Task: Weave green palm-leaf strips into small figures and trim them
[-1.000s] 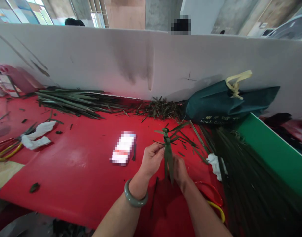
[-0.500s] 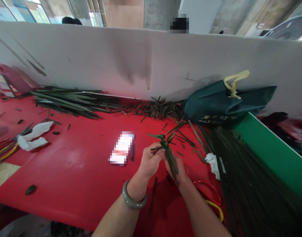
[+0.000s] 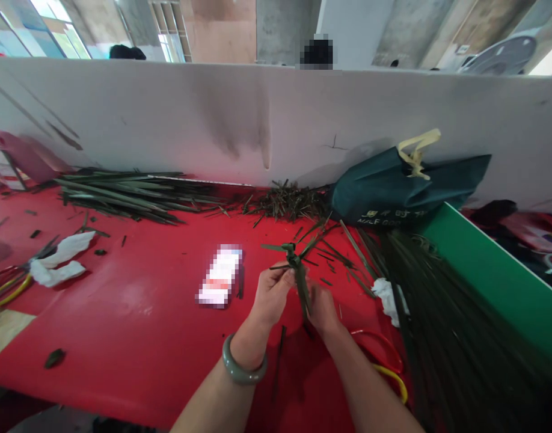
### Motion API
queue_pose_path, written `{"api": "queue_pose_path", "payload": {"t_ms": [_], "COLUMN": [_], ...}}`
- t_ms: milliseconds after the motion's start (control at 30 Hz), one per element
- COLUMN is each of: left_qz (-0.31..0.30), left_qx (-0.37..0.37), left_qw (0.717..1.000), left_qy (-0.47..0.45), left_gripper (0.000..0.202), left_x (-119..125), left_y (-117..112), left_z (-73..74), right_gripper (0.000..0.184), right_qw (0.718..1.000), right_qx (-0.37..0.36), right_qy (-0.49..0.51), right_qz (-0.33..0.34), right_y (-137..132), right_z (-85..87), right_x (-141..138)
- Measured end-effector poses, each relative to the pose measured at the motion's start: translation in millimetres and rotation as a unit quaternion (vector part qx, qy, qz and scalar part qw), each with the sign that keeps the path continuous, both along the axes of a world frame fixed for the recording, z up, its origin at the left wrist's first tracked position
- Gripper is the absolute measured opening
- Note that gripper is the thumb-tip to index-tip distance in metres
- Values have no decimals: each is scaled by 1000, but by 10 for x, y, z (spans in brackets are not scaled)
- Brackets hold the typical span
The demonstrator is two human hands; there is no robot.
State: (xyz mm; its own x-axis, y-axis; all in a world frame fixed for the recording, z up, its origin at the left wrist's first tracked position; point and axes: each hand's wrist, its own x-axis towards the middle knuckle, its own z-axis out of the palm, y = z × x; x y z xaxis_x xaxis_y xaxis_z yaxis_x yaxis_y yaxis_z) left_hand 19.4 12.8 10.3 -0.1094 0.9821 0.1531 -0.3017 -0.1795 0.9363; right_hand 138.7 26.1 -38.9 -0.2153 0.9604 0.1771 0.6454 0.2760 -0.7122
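Observation:
A small figure woven from green leaf strips [image 3: 300, 279] is held up above the red table, with loose strip ends poking out at its top. My left hand [image 3: 272, 293], with a grey-green bangle [image 3: 240, 368] on the wrist, pinches it from the left just under the knotted part. My right hand [image 3: 323, 307] is closed at its lower right side, against the long hanging strips; its fingertips are partly hidden behind them. Below my right forearm lie scissors with red and yellow handles [image 3: 395, 382], partly covered.
On the red table [image 3: 136, 331] lie a phone [image 3: 222, 276], a bundle of leaf strips [image 3: 122, 195], a heap of cuttings [image 3: 291, 201] and more scissors [image 3: 14, 285] by white tissue [image 3: 62, 264]. At right are a dark green bag [image 3: 393, 186] and a green-walled box [image 3: 496, 270] beside long leaves [image 3: 456, 325].
My right hand has shifted lower and curled its fingers on the strips. The woven figure has turned slightly and hangs more upright. The camera view has tilted a little.

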Motion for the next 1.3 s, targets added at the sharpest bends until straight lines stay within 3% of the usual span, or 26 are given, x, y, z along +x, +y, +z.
{"api": "queue_pose_path", "payload": {"t_ms": [300,500,1000,1300], "left_qz": [18,-8,-20,1], "left_qx": [-34,-21,-55,-98], "left_qw": [992,989,993,994], "left_qy": [121,147,106,46], "left_gripper": [22,26,27,26], "left_x": [129,134,161,183], "left_y": [119,164,129,178], "left_z": [-253,-384,-301,-441], "right_gripper": [20,17,19,15], "right_qw": [995,996,995,992], "right_qx": [13,24,-29,-18], "right_qy": [99,77,79,106], "right_qz": [-24,-40,-59,-72], "right_y": [76,55,62,75], "right_z": [-72,-35,9,9], "right_x": [21,29,18,25]}}
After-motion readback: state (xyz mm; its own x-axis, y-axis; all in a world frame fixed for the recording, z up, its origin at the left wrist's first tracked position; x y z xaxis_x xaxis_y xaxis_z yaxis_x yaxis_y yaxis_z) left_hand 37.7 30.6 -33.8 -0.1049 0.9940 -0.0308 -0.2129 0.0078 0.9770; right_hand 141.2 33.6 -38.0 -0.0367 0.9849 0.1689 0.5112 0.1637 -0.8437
